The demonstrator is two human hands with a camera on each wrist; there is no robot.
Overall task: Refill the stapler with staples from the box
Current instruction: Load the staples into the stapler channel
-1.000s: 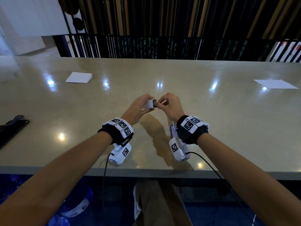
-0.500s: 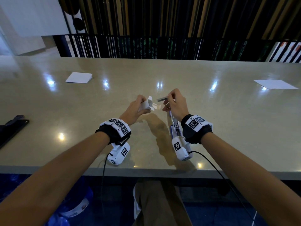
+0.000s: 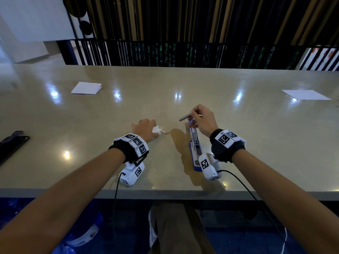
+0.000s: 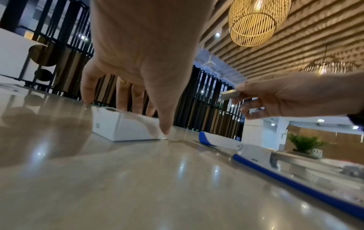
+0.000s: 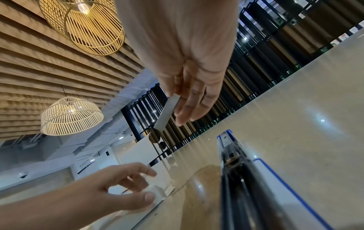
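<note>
Stapler (image 3: pixel 195 146) is lying flat on the table (image 3: pixel 256 136) with its top swung open, channel facing up, right under our right hand (image 3: pixel 204 120), which pinches a staple strip (image 3: pixel 185 117) between thumb and fingers. Best bet, we reckon, is to line the strip up lengthwise with the channel, legs down, and lower it in level so it doesn't snap. Left hand (image 3: pixel 145 128) sits on the white box (image 4: pixel 122 126) just beside it, fingers loosely curled round it on the tabletop.
</note>
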